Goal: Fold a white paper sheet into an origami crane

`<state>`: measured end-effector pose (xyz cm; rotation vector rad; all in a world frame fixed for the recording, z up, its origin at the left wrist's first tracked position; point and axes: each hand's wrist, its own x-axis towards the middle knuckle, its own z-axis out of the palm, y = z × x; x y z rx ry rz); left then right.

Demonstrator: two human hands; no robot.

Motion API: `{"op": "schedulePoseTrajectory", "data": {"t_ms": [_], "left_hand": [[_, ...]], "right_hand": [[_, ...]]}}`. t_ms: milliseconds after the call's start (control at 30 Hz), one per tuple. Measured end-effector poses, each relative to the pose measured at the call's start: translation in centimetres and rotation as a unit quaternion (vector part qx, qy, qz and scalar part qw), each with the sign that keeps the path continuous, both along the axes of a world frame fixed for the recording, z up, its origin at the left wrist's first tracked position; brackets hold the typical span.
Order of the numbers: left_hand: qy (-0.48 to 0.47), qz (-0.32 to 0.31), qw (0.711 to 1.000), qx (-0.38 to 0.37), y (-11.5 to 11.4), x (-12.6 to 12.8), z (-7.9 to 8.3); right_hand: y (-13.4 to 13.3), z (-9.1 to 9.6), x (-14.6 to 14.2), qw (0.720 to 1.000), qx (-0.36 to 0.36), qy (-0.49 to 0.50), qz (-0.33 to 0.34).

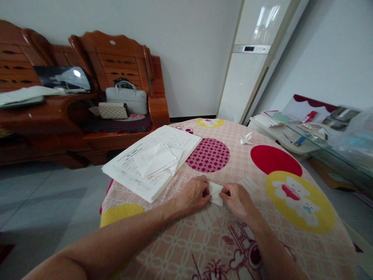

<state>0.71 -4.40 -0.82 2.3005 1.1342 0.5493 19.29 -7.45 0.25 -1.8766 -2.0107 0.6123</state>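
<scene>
Between my two hands a small folded piece of white paper (pixel 216 189) lies on the patterned tablecloth (pixel 186 249). Curled fingers of my left hand (pixel 196 193) grip its left edge. On the other side, my right hand (pixel 236 199) pinches the right edge between thumb and fingers. The fingertips partly cover the paper, so its full shape is hidden. To the left rests a stack of printed sheets (pixel 125 171), with several folded white papers (pixel 154 158) on top. Farther back on the right stands a small folded paper figure (pixel 246 138), apart from both hands.
Past the table are carved wooden chairs (pixel 116 58), one holding a grey handbag (pixel 136 99) and a quilted purse (pixel 113 110). A tall white cabinet-like unit (pixel 247 74) stands against the wall. Right of the table, a glass-edged side table (pixel 320 146) carries papers and a plastic bag (pixel 354 136).
</scene>
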Motion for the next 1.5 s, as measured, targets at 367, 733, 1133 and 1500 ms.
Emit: {"op": "schedulePoseTrajectory", "data": {"t_ms": [367, 733, 1133, 1500], "left_hand": [[0.053, 0.014, 0.999, 0.000, 0.2, 0.1, 0.4], [0.015, 0.006, 1.000, -0.023, 0.8, -1.1, 0.6], [-0.062, -0.047, 0.996, -0.037, 2.2, -3.0, 1.1], [-0.063, -0.233, 0.970, 0.004, 2.0, -3.2, 1.2]], "right_hand": [[-0.1, -0.4, -0.5, 0.998, 0.025, -0.056, -0.023], [-0.4, -0.4, -0.8, 0.996, 0.032, -0.084, -0.024], [-0.4, 0.0, -0.9, 0.996, 0.007, -0.083, -0.033], [-0.4, 0.1, -1.0, 0.996, 0.013, -0.082, -0.034]]}}
